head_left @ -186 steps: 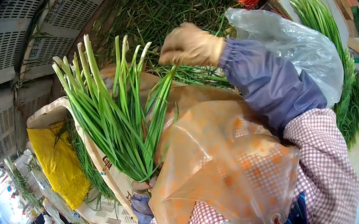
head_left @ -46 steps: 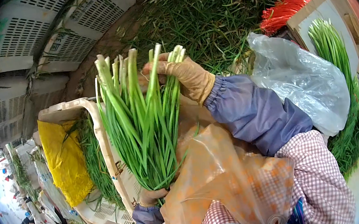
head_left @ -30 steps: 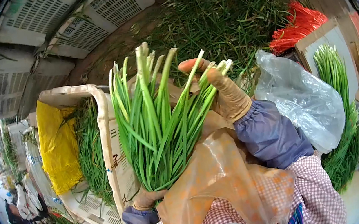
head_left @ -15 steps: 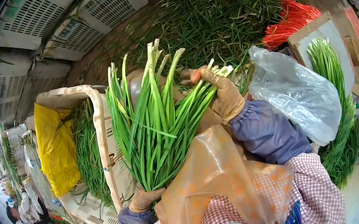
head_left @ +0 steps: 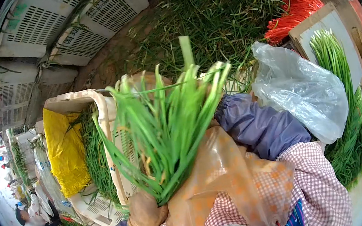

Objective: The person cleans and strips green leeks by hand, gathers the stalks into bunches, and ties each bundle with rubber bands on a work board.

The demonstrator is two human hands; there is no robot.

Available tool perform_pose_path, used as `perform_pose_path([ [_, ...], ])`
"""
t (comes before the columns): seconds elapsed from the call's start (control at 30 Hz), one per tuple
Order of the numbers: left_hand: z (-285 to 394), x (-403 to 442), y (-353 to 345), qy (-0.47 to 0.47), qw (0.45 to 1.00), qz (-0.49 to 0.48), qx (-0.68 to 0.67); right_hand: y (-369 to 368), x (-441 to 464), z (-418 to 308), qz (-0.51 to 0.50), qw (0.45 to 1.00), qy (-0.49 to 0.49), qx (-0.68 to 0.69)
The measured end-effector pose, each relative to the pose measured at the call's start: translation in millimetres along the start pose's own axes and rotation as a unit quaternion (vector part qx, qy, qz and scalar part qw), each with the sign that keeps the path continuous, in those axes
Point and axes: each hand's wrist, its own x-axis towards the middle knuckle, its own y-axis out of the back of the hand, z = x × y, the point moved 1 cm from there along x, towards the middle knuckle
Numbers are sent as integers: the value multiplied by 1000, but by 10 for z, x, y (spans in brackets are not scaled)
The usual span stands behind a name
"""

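My left hand (head_left: 146, 214), in a tan glove, is closed round the leaf ends of a loose bunch of garlic chives (head_left: 161, 138). The bunch stands up in front of my apron, its pale stalk ends fanned out at the top and blurred by motion. My right forearm in a purple sleeve (head_left: 260, 121) reaches in behind the bunch. The chives hide that hand, so its fingers do not show. Tan-and-orange plastic sheeting (head_left: 221, 171) hangs over my checked apron below the bunch.
A white crate (head_left: 99, 96) with chives and a yellow sack (head_left: 65, 151) stands left. Loose chives (head_left: 218, 12) cover the floor ahead. Red ties (head_left: 291, 16), a clear plastic bag (head_left: 301, 88) and stacked chives (head_left: 344, 137) lie right. Grey crates (head_left: 41, 21) stand far left; people work beyond.
The chive stalk ends have dropped and bunched closer together. My right hand, visible at the stalk ends before, has moved left behind the chives. My left hand has turned and come closer.
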Motion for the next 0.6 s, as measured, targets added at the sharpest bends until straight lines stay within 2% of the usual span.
perform_pose_path([
  [0.03,28,-45,15,40,995,-51,71,-22,21,14,-151,988,0,25],
  [0.07,59,-24,22,41,995,-54,71,-240,-37,-29,15,995,-39,-92],
  [0.1,97,25,33,43,995,-58,62,-394,-134,-65,180,959,-77,-205],
  [0.17,82,55,6,44,995,-65,55,-324,-271,-4,263,959,-55,-89],
  [0.2,-48,57,-68,82,991,-89,-50,-293,-320,-37,265,959,-52,-87],
  [0.23,-178,53,-163,119,974,-111,-154,-441,-237,-102,176,978,-90,-60],
  [0.27,-302,23,-282,119,974,-115,-152,-386,-230,-93,131,986,-100,-8],
  [0.3,-440,-32,-421,120,943,-113,-289,-331,-223,-84,87,989,-114,43],
  [0.33,-554,-89,-511,119,893,-109,-421,-373,-147,-34,205,971,-122,7],
  [0.37,-650,-155,-563,121,892,-115,-420,-418,-78,16,320,938,-133,-26],
  [0.4,-735,-225,-595,158,855,-138,-475,-708,62,-24,527,819,-158,-165],
  [0.43,-834,-282,-599,194,813,-158,-526,113,-344,26,507,841,-123,-145],
  [0.47,-986,-326,-554,195,813,-159,-525,82,-342,20,535,821,-123,-155],
  [0.53,-1342,-368,-348,161,853,-143,-475,-23,-274,42,532,823,-119,-161],
  [0.6,-1366,-155,179,179,853,-17,-491,-67,-210,56,514,836,-110,-159],
])
